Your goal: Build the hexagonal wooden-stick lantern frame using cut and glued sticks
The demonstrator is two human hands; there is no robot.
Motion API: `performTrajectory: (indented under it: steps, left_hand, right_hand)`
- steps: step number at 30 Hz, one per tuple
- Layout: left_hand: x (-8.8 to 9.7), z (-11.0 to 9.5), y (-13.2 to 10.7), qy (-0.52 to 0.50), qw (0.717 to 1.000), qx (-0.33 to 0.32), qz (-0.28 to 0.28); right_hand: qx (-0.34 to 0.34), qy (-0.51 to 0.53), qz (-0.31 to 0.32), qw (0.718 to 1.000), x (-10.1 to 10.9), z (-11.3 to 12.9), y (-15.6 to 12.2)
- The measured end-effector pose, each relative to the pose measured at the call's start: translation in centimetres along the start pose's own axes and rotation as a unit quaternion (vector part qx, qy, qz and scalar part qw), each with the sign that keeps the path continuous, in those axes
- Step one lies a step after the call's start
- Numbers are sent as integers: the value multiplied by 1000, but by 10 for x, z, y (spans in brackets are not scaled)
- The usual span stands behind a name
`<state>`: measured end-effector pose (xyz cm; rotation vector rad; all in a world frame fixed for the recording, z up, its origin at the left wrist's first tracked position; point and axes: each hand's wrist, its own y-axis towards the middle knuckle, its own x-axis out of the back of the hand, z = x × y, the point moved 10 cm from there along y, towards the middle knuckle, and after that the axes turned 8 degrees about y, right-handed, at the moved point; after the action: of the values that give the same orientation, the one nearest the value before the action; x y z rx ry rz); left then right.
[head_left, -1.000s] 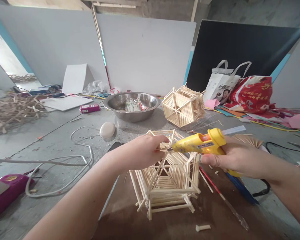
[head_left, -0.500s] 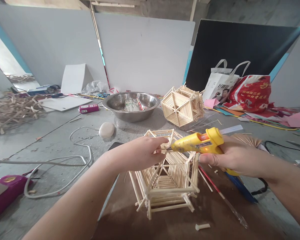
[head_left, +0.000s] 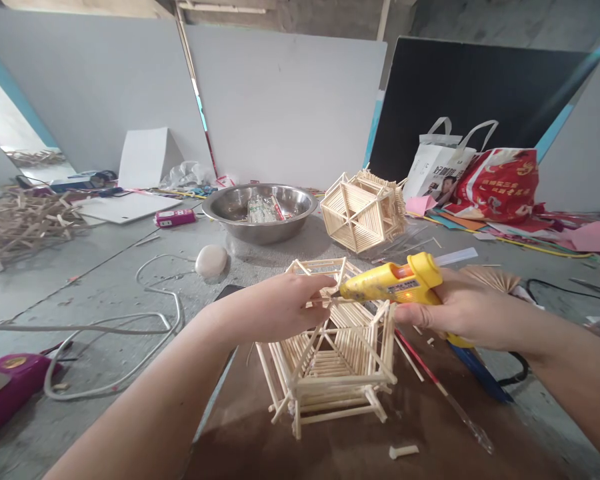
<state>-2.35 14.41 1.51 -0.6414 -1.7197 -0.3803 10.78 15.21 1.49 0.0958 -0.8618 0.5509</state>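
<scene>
My left hand [head_left: 275, 307] pinches a thin wooden stick at the top of a hexagonal stick frame [head_left: 330, 363] that lies on a brown board [head_left: 340, 447]. My right hand [head_left: 467, 313] grips a yellow hot glue gun [head_left: 397, 283], its nozzle pointing left and touching the stick right at my left fingertips. A clear glue stick [head_left: 455, 256] pokes out of the gun's back. A second, finished hexagonal stick frame [head_left: 363, 210] stands behind on the grey floor.
A steel bowl [head_left: 260, 212] with small items sits at the back. A white cable [head_left: 130, 327] and a pale round object [head_left: 211, 260] lie to the left, a magenta device [head_left: 10, 387] at far left. Bags [head_left: 495, 183], coloured paper and a stick pile [head_left: 25, 223] line the edges.
Both hands and the glue gun have drifted slightly left and up together; the nozzle stays at the stick in my left fingers.
</scene>
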Motion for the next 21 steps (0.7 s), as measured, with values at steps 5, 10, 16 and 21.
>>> performTrajectory:
  steps: [5, 10, 16, 21]
  left_hand:
    - [-2, 2, 0, -1, 1000, 3, 9]
    - [-3, 2, 0, -3, 1000, -4, 9]
    - [-4, 2, 0, 2, 1000, 2, 25]
    - [-3, 1, -1, -3, 999, 4, 32]
  right_hand:
    - [0, 7, 6, 1000, -1, 1, 0]
    - [2, -11, 8, 1000, -2, -5, -1]
    - [1, -11, 8, 1000, -2, -5, -5]
    - [16, -6, 7, 1000, 0, -2, -6]
